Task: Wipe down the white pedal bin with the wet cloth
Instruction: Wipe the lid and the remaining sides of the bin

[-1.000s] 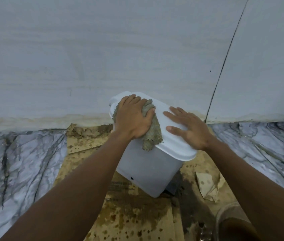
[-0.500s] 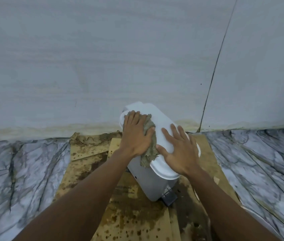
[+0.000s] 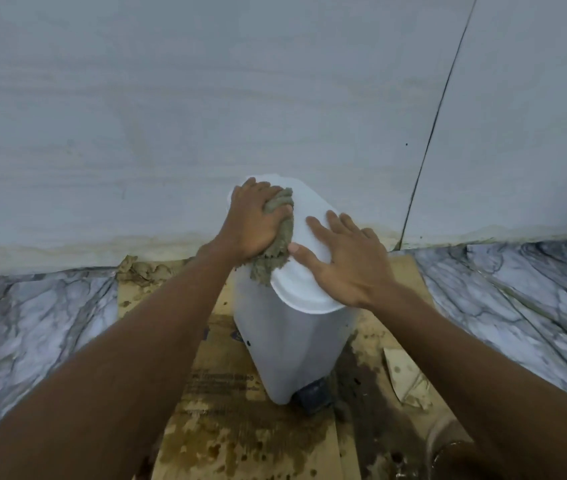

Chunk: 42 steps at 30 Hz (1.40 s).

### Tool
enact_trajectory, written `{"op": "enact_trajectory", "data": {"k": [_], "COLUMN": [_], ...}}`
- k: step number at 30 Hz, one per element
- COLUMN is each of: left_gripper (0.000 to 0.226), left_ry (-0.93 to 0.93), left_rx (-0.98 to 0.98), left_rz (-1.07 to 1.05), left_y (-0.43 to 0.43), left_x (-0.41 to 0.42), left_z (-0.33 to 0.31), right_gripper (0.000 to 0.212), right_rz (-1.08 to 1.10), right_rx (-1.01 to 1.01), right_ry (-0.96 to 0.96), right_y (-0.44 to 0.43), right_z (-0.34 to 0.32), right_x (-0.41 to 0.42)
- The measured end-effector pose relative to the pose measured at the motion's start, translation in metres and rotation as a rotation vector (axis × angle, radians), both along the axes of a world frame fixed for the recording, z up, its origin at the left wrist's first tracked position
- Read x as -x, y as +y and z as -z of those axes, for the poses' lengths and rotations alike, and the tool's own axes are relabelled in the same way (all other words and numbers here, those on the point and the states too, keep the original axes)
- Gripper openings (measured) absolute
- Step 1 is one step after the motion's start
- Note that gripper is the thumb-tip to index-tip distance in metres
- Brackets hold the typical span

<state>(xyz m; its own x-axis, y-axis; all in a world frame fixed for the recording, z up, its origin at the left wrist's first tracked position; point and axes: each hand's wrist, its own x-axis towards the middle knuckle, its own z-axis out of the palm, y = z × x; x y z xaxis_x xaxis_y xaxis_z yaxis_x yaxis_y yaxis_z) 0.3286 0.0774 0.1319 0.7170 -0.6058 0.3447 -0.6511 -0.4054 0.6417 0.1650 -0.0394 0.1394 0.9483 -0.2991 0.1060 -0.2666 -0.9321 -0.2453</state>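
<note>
Directly below both hands, a sodden, stained brown cardboard sheet (image 3: pixel 240 438) carries the tall white plastic pedal bin (image 3: pixel 285 341), which stands under the palms. Right hand (image 3: pixel 348 261): fingers spread flat on the bin's oval white lid (image 3: pixel 306 292), steadying it and grasping nothing. Left hand (image 3: pixel 252 223): clenched around the crumpled grey-green wet cloth (image 3: pixel 275 251) at the lid's far edge, just beside the right thumb. Risk: firm strokes could slide or tip the light bin on the wet cardboard if the right hand eases off.
</note>
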Motion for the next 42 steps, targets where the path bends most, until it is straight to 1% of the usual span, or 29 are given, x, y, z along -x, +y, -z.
{"op": "enact_trajectory", "data": {"k": [2, 3, 6, 8, 10, 13, 16, 19, 23, 26, 27, 29, 32, 33, 35, 36, 37, 39, 40, 42], "left_gripper": [0.038, 0.039, 0.047, 0.06, 0.073, 0.073, 0.068, 0.066, 0.066, 0.066, 0.066, 0.067, 0.064, 0.062, 0.056, 0.052, 0.05, 0.047, 0.045, 0.041], "left_ry": [0.071, 0.095, 0.091, 0.057, 0.054, 0.079, 0.045, 0.05, 0.054, -0.015, -0.047, -0.141, -0.259, -0.293, -0.313, -0.283, -0.244, -0.191, -0.197, -0.238], "left_rx": [-0.051, -0.098, -0.225, -0.254, -0.238, -0.229, -0.229, -0.221, -0.215, -0.288, -0.315, -0.345, -0.291, -0.25, -0.157, -0.124, -0.101, -0.072, -0.061, -0.034], "left_rz": [0.029, 0.036, 0.065, 0.068, 0.052, 0.041, 0.043, 0.023, -0.003, 0.032, 0.052, 0.077, 0.028, 0.003, -0.046, -0.064, -0.078, -0.094, -0.095, -0.08], "left_y": [0.007, 0.012, 0.031, 0.042, 0.048, 0.048, 0.051, 0.065, 0.092, 0.099, 0.097, 0.09, 0.087, 0.088, 0.091, 0.092, 0.091, 0.089, 0.088, 0.082], "left_x": [-0.023, -0.032, -0.041, -0.034, -0.021, 0.01, 0.042, 0.068, 0.092, 0.119, 0.13, 0.148, 0.151, 0.146, 0.133, 0.124, 0.114, 0.095, 0.088, 0.079], "left_z": [-0.013, -0.018, -0.022, -0.017, -0.013, -0.016, -0.011, -0.004, -0.006, -0.005, -0.002, 0.006, 0.017, 0.019, 0.019, 0.018, 0.015, 0.01, 0.007, 0.001], "right_gripper": [0.086, 0.086, 0.091, 0.09, 0.083, 0.065, 0.057, 0.053, 0.053, 0.054, 0.055, 0.055, 0.048, 0.044, 0.036, 0.035, 0.034, 0.032, 0.031, 0.031], "right_rz": [0.025, 0.025, -0.031, -0.082, -0.123, -0.224, -0.298, -0.27, -0.253, -0.238, -0.226, -0.204, -0.188, -0.179, -0.169, -0.163, -0.15, -0.158, -0.197, -0.281], "right_rx": [-0.028, -0.035, -0.037, -0.02, 0.019, 0.006, -0.12, -0.276, -0.311, -0.291, -0.312, -0.413, -0.579, -0.699, -1.004, -1.122, -1.193, -1.192, -1.134, -0.916], "right_ry": [0.034, 0.051, 0.109, 0.135, 0.114, 0.061, -0.023, -0.11, -0.069, -0.002, 0.009, 0.002, -0.026, -0.064, -0.185, -0.234, -0.263, -0.273, -0.26, -0.212], "right_y": [0.019, 0.031, 0.066, 0.077, 0.066, 0.027, 0.004, 0.017, 0.039, 0.034, 0.03, 0.023, 0.019, 0.021, 0.026, 0.027, 0.028, 0.025, 0.023, 0.018], "right_z": [-0.006, -0.007, -0.003, 0.002, 0.001, -0.005, 0.007, 0.024, 0.017, 0.01, 0.009, 0.007, 0.008, 0.006, 0.002, 0.0, -0.002, -0.006, -0.006, -0.003], "right_x": [-0.016, -0.02, -0.015, -0.003, 0.005, 0.015, 0.026, 0.03, 0.028, 0.032, 0.035, 0.041, 0.036, 0.032, 0.021, 0.015, 0.01, -0.001, -0.004, -0.007]}}
